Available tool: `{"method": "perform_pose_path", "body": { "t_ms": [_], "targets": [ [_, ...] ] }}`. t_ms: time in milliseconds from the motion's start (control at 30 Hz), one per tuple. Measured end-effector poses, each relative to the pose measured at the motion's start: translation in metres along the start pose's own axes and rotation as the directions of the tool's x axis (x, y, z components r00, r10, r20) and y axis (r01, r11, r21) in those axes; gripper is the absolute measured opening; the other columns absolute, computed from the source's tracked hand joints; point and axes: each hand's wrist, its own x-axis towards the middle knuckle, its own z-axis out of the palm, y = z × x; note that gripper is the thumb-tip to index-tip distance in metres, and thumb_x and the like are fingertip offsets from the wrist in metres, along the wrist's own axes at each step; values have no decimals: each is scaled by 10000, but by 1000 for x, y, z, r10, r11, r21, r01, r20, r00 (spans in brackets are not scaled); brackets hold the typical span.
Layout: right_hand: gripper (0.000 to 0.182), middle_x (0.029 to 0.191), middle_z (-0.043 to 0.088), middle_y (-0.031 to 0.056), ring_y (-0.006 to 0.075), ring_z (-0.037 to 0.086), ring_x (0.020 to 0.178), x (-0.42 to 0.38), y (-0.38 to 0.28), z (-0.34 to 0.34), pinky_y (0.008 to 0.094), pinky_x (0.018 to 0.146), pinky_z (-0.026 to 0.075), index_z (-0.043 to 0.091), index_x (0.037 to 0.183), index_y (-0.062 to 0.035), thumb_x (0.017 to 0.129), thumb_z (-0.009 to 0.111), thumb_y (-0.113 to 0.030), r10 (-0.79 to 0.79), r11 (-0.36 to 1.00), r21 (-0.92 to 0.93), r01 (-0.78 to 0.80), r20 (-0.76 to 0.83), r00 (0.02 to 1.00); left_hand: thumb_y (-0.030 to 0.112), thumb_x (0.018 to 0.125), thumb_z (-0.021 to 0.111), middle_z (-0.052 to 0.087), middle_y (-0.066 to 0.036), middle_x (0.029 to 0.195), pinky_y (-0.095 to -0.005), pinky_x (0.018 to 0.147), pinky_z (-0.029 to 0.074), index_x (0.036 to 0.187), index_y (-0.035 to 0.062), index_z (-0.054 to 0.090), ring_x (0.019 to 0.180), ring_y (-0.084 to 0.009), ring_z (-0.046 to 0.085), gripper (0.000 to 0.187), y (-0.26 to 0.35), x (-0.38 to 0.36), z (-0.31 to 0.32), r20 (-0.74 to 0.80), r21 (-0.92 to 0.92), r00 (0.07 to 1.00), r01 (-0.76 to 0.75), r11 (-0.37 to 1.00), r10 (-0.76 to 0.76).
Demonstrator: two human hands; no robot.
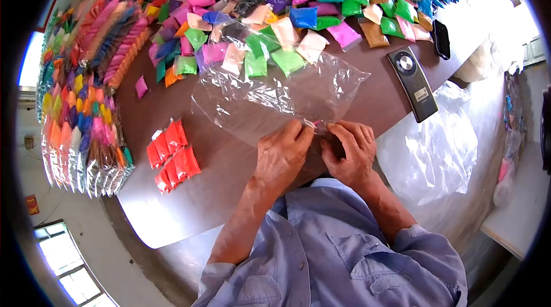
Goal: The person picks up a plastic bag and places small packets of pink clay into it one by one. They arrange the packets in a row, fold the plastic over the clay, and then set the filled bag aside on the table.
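A large clear plastic bag (pixel 270 103) lies flat and crinkled on the brown table before me, its far part overlapping several coloured packets. At its near edge my left hand (pixel 282 153) is closed, thumb and fingers pinching the film. Just to the right, my right hand (pixel 353 151) pinches the same edge, fingers curled. A small gap separates the two hands, with gathered film and a speck of pink between the fingertips. To the left of my left hand sit several red packets (pixel 174 156), laid in two short rows.
A heap of small coloured packets (pixel 304 17) covers the far side of the table (pixel 155 215). Stacked bags of coloured packets (pixel 86 134) stand at the left. A phone (pixel 413 83) and a black case (pixel 441 40) lie at the right. Clear plastic sheeting (pixel 430 152) is beyond the right edge.
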Motion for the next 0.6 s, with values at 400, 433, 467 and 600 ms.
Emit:
{"method": "perform_pose_path", "body": {
  "t_ms": [400, 433, 467, 600],
  "targets": [
    [350, 1004, 730, 26, 254, 716, 900, -4, 7, 1, 393, 818, 528, 795, 1004, -146, 687, 835, -1, -95, 995, 14, 96, -15, 995, 82, 899, 743, 602, -38, 924, -370, 624, 589, 1035, 88, 682, 767, -204, 735, 149, 5, 5, -3, 30, 9, 999, -12, 1000, 12],
    [350, 1004, 730, 26, 254, 716, 900, -3, 7, 0, 393, 818, 528, 795, 1004, -146, 687, 835, -1, -91, 996, 13, 91, -14, 996, 84, 896, 750, 600, -40, 921, -371, 622, 586, 1035, 85, 674, 768, -208, 735, 158, 8, 4, -1, 0, -21, 1000, -20, 1000, 20],
    [363, 1004, 722, 18, 249, 712, 898, -3, 6, -1, 389, 814, 525, 809, 1013, -156, 682, 831, -10, -91, 996, 19, 92, -11, 996, 84, 896, 750, 600, -40, 921, -371, 622, 586, 1035, 85, 674, 768, -208, 735, 158, 9, 5, -2, 2, -22, 1000, -20, 1000, 20],
    [398, 1073, 702, -4, 230, 715, 966, -7, 11, 0, 386, 861, 510, 814, 1120, -169, 733, 825, -72, -113, 993, 27, 112, 19, 993, 74, 897, 744, 605, -40, 928, -376, 628, 587, 1060, 85, 678, 779, -219, 738, 176, 0, 10, -6, 88, 112, 996, 1, 994, -11]
  ]
}}
